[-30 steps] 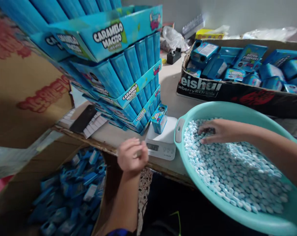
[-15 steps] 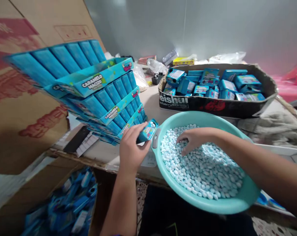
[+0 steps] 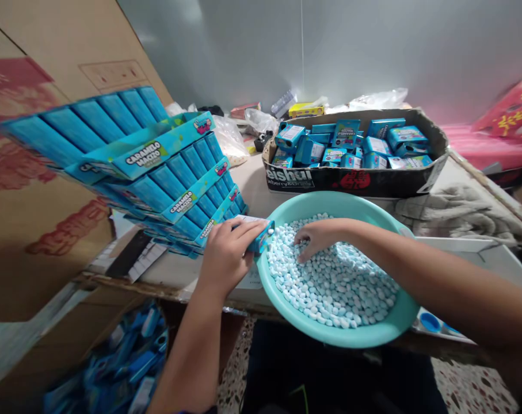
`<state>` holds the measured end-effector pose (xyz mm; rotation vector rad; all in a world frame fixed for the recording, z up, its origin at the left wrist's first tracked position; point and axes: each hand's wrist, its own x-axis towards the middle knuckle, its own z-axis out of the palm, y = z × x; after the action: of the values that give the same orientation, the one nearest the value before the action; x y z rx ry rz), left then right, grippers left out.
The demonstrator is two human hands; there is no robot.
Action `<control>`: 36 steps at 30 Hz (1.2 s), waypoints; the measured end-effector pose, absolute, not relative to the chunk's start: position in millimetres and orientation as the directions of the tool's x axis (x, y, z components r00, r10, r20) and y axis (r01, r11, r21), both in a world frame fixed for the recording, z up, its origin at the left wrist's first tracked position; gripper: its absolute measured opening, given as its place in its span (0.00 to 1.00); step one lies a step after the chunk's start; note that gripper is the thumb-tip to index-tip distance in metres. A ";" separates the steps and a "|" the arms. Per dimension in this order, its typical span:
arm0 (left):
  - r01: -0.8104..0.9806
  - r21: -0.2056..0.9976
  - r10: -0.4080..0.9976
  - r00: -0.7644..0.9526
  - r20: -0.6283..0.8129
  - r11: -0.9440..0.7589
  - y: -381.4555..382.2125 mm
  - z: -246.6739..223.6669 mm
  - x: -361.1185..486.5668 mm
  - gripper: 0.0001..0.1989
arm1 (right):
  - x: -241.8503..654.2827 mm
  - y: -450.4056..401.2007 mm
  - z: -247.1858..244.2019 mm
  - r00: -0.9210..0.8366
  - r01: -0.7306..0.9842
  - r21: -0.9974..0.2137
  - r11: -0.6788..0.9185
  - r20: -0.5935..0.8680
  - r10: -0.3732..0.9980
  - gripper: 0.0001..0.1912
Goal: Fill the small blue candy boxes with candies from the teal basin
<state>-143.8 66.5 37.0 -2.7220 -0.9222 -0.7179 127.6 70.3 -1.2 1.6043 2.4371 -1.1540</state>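
My left hand (image 3: 228, 253) is closed around a small blue candy box (image 3: 261, 237) at the left rim of the turquoise basin (image 3: 330, 339). The box is tilted, its open end facing the basin, and a pale candy shows at that end. Light blue and white candies (image 3: 330, 287) fill much of the basin. Among them rests my right hand (image 3: 319, 237), its fingers curved and the thumb apart from them. Some of its fingertips are hidden, and I see nothing gripped between them.
Stacked display trays (image 3: 166, 167) of blue boxes lean at the left. Behind the basin stands a black carton (image 3: 312, 179) with loose blue boxes. A grey cloth (image 3: 459, 215) lies right of it. Below left, a cardboard box (image 3: 40, 345) holds more blue packs.
The candy box has tipped over, its open end turning from upward toward the basin. My right hand stays among the candies with similarly curved fingers. The whole view has shifted slightly.
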 end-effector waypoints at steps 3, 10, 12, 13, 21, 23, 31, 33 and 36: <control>0.584 -0.006 0.511 0.715 0.476 -0.812 70.4 40.3 -142.8 0.33 | 127.7 70.3 1.1 -0.471 0.794 -0.578 0.190 -0.386 0.794 0.31; 0.611 0.186 0.615 0.632 0.471 -0.769 75.7 41.0 -140.1 0.29 | 129.1 68.8 2.8 -0.415 0.791 -0.596 0.141 -0.354 0.838 0.29; 0.613 0.373 0.710 0.513 0.482 -0.696 79.4 33.0 -147.0 0.25 | 130.2 68.9 2.9 -0.428 0.791 -0.594 0.150 -0.360 0.829 0.31; 0.608 0.483 0.772 0.427 0.471 -0.630 82.4 26.6 -151.7 0.24 | 130.5 69.1 3.1 -0.430 0.795 -0.588 0.151 -0.370 0.823 0.31; 0.266 0.955 0.989 0.104 0.104 -0.128 114.3 -31.9 -181.7 0.25 | 127.4 72.8 7.1 -0.442 0.846 -0.505 0.171 -0.486 0.754 0.39; 0.247 0.963 0.988 0.135 0.078 -0.110 117.5 -32.0 -178.8 0.26 | 127.2 73.9 6.7 -0.453 0.846 -0.500 0.183 -0.495 0.741 0.39; 0.345 0.932 0.992 0.094 0.080 -0.108 92.5 -29.6 -180.1 0.40 | 132.4 71.3 4.5 -0.476 0.836 -0.507 0.208 -0.485 0.734 0.35; 0.472 0.872 0.985 -0.042 0.170 -0.130 71.0 -35.1 -198.1 0.33 | 134.6 69.2 5.5 -0.474 0.837 -0.507 0.206 -0.482 0.737 0.33; 0.664 0.745 0.961 -0.164 0.221 -0.058 44.5 -45.4 -233.0 0.21 | 138.6 66.7 6.5 -0.503 0.822 -0.515 0.241 -0.463 0.730 0.29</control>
<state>-233.0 44.5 -45.4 -2.2197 -2.3688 -1.3860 138.6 66.7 6.5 1.4933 2.3720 -1.1117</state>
